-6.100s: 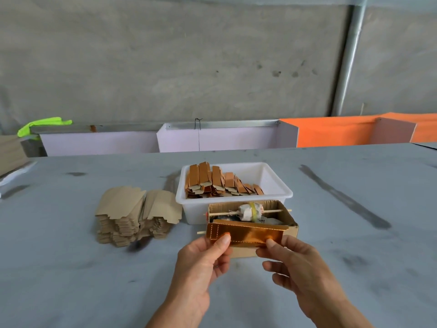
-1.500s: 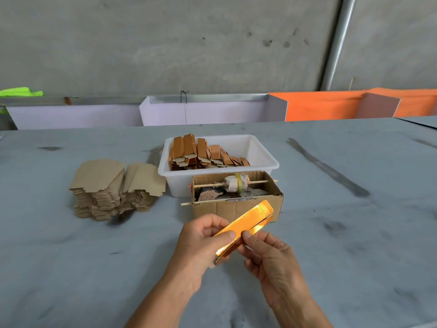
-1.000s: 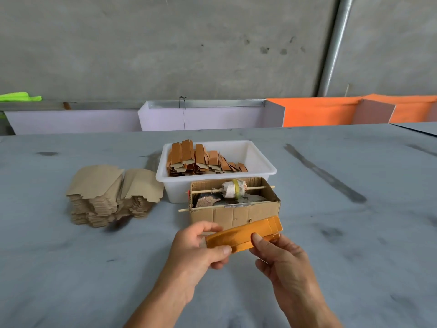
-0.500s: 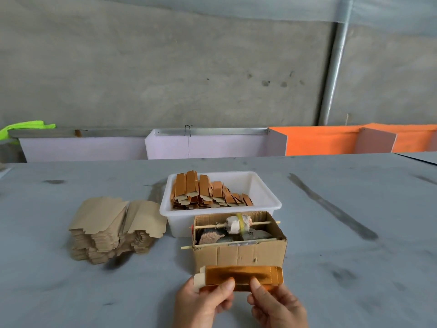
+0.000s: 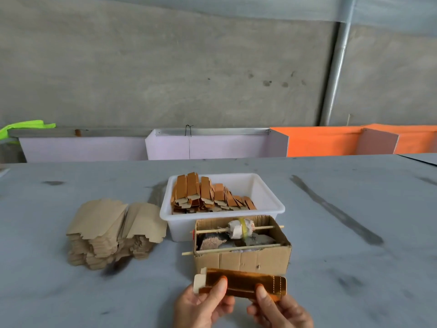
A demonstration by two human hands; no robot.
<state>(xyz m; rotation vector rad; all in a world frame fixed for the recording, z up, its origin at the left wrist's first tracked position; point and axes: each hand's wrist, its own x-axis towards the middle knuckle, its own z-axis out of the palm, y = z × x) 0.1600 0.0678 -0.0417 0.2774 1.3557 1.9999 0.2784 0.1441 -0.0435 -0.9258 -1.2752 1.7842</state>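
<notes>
A shiny gold-orange folded carton is held level at the bottom of the view, with a pale flap sticking out at its left end. My left hand pinches its left part, thumb on the front face. My right hand pinches the right part the same way. Just behind it stands an open brown cardboard box with two wooden sticks across it and a taped roll on the far stick. A white plastic tub behind that holds several folded orange cartons.
A stack of flat tan cardboard blanks lies left of the tub on the grey table. Lilac and orange panels line the table's far edge below a concrete wall. A grey pipe runs up at the right.
The carton was turned in my hands from tilted on edge to level and face-on, with a pale flap now showing at its left end. My view has tipped up, so my hands sit lower.
</notes>
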